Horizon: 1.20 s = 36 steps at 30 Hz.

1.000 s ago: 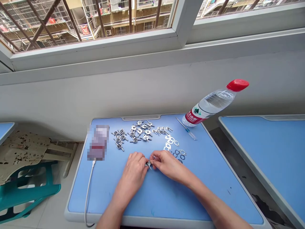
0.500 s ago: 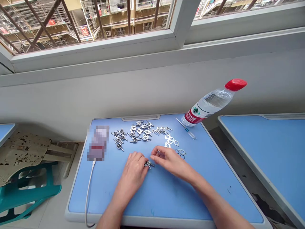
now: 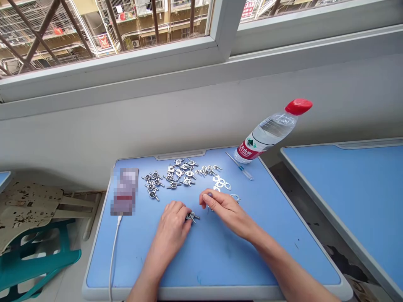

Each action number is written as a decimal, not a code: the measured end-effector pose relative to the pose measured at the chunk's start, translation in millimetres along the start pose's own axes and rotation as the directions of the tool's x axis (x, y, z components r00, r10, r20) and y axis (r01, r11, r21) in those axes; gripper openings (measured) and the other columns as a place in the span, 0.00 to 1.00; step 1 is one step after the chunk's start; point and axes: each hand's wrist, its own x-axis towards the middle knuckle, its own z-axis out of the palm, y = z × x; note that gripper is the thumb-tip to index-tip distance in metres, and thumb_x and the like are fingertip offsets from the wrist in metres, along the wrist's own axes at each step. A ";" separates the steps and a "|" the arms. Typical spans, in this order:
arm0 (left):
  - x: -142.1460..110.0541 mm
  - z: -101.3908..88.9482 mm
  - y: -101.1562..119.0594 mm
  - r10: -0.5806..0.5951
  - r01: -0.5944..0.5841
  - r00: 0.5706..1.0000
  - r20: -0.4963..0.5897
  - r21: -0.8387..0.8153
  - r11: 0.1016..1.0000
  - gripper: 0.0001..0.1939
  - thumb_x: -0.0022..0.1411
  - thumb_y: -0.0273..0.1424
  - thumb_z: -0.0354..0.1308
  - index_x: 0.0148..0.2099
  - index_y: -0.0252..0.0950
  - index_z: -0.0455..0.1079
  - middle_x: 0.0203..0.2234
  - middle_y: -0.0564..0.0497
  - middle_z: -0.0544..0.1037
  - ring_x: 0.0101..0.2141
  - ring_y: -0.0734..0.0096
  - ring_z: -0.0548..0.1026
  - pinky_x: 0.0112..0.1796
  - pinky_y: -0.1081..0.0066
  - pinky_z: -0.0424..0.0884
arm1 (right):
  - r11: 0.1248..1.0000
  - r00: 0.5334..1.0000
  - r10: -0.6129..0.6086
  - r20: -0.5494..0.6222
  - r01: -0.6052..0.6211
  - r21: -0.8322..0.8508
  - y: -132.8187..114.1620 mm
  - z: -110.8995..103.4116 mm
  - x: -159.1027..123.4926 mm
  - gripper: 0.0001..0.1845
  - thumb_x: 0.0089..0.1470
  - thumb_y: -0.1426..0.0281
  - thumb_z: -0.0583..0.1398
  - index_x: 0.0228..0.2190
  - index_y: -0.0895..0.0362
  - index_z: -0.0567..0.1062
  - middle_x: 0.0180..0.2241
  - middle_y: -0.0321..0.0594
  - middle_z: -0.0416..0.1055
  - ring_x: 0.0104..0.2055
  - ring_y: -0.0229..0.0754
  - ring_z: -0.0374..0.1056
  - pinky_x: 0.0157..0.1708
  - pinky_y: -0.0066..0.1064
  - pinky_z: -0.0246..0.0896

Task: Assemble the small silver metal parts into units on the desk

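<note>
My left hand (image 3: 174, 220) rests on the desk with its fingers closed round a small metal fitting (image 3: 192, 217), whose thin prongs stick out to the right. Just right of it, my right hand (image 3: 225, 205) is raised a little, thumb and fingers pinched on a small thin piece (image 3: 210, 194) with a dark rounded end; its kind is too small to make out. Beyond the hands lie several metal fittings with round centres (image 3: 179, 173), small metal pieces with stems (image 3: 208, 168) and flat silver plates (image 3: 221, 182). One more plate (image 3: 235, 196) is partly hidden behind my right hand.
A screwdriver with a clear handle (image 3: 245, 172) lies near a red-capped water bottle (image 3: 267, 136) at the back right. A blurred phone-like object (image 3: 125, 191) with a white cable (image 3: 113, 247) is at left. Another blue desk (image 3: 352, 180) stands to the right, a green stool (image 3: 40, 256) left.
My right hand has closed into a pinch and now shows a small piece with a dark end. My left hand keeps its hold on the fitting. The whole view has shifted slightly.
</note>
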 end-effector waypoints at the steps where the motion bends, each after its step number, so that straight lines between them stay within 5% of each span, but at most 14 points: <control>1: 0.0 0.2 -0.3 0.002 -0.002 1.000 0.000 -0.003 1.000 0.09 0.61 0.20 0.55 0.41 0.38 0.67 0.36 0.51 0.73 0.39 0.63 0.70 0.41 0.63 0.67 | 1.000 1.000 -0.015 -0.005 0.015 0.016 -1.6 0.6 -0.8 0.22 0.63 0.54 0.47 0.27 0.55 0.68 0.29 0.38 0.68 0.33 0.40 0.63 0.35 0.31 0.59; 11: 0.6 0.6 -0.8 0.005 -0.005 1.000 0.007 -0.006 1.000 0.07 0.62 0.20 0.55 0.37 0.37 0.65 0.34 0.52 0.71 0.37 0.64 0.67 0.39 0.64 0.65 | 0.967 0.966 -0.255 0.035 0.255 0.007 -1.9 15.5 -2.2 0.18 0.66 0.61 0.47 0.29 0.55 0.67 0.28 0.37 0.67 0.31 0.38 0.63 0.33 0.30 0.60; 31: 0.7 -0.3 1.0 0.000 0.000 1.000 0.012 0.005 1.000 0.07 0.62 0.19 0.55 0.37 0.36 0.65 0.35 0.51 0.72 0.37 0.64 0.67 0.39 0.63 0.66 | 0.918 0.936 -0.353 0.015 0.349 -0.188 3.4 18.7 0.4 0.13 0.66 0.69 0.48 0.29 0.55 0.65 0.28 0.37 0.68 0.30 0.38 0.63 0.32 0.29 0.62; 36: 0.4 0.3 0.2 0.010 -0.010 1.000 0.004 0.000 1.000 0.07 0.62 0.20 0.53 0.38 0.37 0.66 0.35 0.51 0.72 0.37 0.64 0.68 0.39 0.63 0.67 | 0.882 0.909 -0.418 -0.006 0.404 -0.243 7.0 19.8 0.8 0.09 0.63 0.74 0.50 0.41 0.55 0.68 0.31 0.38 0.73 0.33 0.39 0.69 0.36 0.32 0.65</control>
